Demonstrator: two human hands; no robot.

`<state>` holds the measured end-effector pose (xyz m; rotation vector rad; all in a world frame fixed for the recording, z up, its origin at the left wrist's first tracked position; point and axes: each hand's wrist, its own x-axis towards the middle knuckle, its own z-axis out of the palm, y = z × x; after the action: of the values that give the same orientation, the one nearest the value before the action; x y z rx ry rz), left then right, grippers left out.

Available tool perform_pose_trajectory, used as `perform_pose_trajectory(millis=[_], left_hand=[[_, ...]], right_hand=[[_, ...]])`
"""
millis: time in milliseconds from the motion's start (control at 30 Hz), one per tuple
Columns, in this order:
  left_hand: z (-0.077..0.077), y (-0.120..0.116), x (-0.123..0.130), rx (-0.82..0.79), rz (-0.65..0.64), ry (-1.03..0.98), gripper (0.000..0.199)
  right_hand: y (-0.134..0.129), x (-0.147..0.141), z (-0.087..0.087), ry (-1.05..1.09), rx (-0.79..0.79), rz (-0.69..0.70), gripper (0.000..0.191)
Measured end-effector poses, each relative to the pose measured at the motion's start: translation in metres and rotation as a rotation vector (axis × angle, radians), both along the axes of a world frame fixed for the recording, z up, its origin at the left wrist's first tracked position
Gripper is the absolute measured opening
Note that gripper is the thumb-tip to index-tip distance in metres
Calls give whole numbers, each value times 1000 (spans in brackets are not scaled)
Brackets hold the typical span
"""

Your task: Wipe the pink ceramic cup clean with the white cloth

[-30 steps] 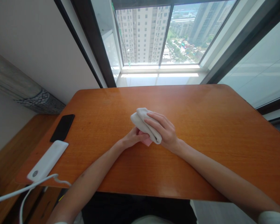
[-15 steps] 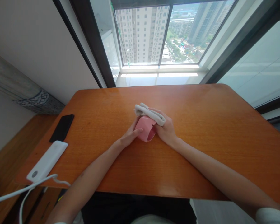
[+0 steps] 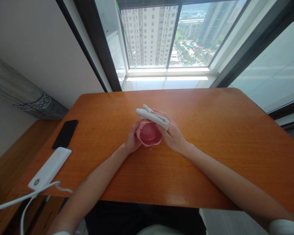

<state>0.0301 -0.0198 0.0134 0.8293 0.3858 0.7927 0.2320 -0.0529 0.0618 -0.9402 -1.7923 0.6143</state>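
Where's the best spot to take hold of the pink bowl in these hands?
Grip the outer wall of the pink bowl from the left, where the left hand cups it. Its round open mouth tilts up toward the viewer, leaving the inside exposed, and the white cloth in the right hand covers the far right rim.

The white cloth (image 3: 152, 116) and the right hand (image 3: 172, 137) cover part of the rim of the pink bowl (image 3: 149, 133), and the fingers of the left hand (image 3: 132, 141) curl out of sight behind it. The right sleeve (image 3: 284, 227) runs off the bottom edge. The round mark on the white power bank (image 3: 49, 168) is too small to read, as are the streets (image 3: 186, 54) far below the window.
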Motion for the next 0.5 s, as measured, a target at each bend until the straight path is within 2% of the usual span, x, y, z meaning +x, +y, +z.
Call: perform_pose_trajectory(millis=[67, 233, 400, 467, 500], left_hand=[[6, 1, -1, -29, 37, -24, 79], [13, -2, 3, -6, 259, -9, 75], [-6, -3, 9, 178, 481, 76, 76], [-13, -1, 8, 228, 581, 139, 79], [-16, -1, 6, 260, 592, 186, 81]], right_hand=[[0, -4, -8, 143, -122, 0, 48], [-3, -19, -28, 420, -401, -17, 55], [-7, -32, -42, 548, -493, -1, 64], [-11, -36, -44, 644, -602, 40, 66], [-13, -38, -45, 703, -670, 63, 64]])
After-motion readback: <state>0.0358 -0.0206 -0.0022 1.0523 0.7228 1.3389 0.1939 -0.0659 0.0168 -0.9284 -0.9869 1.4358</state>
